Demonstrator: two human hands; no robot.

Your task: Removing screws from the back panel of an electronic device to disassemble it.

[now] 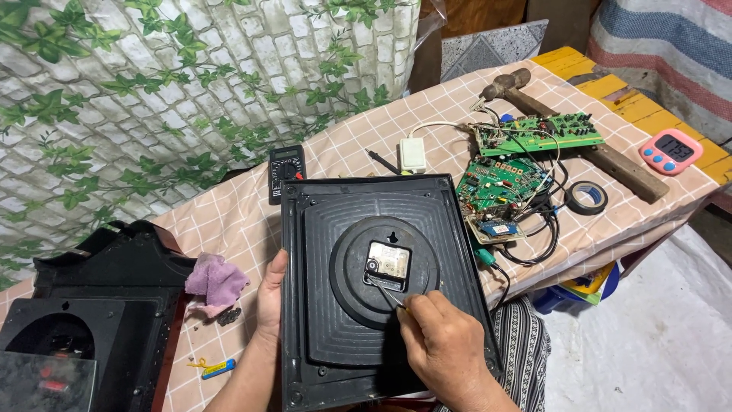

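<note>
**Ana:** Head view first, biggest to smallest. What fills it?

**Ben:** A table (252, 214) under a checked peach cloth. On it lies a square black clock case (381, 282), back side up, its near edge hanging towards the person's lap. In the middle of its round hub sits the small pale clock movement (387, 259).

**Ana:** And the hands?

**Ben:** The left hand (271, 294) grips the case's left edge, thumb on the back panel and the other fingers hidden beneath. The right hand (442, 343) is closed around a thin metal tool (385, 290); I can't tell what kind. Its tip reaches the movement's lower edge.

**Ana:** Around that?

**Ben:** Another black housing (99, 297) at far left, a hammer (579, 145) at the back, green circuit boards (518, 164) with tangled wires, a multimeter (287, 169), a pink timer (670, 151), a roll of black tape (587, 197), a pink rag (216, 280).

**Ana:** What could go wrong?

**Ben:** My guess is that the tool could skid off the movement if pushed at a slant, scoring the plastic or jabbing the left thumb. Too much levering might snap a retaining clip. And since the case overhangs the table, a slackened left grip could let it tip off.
</note>
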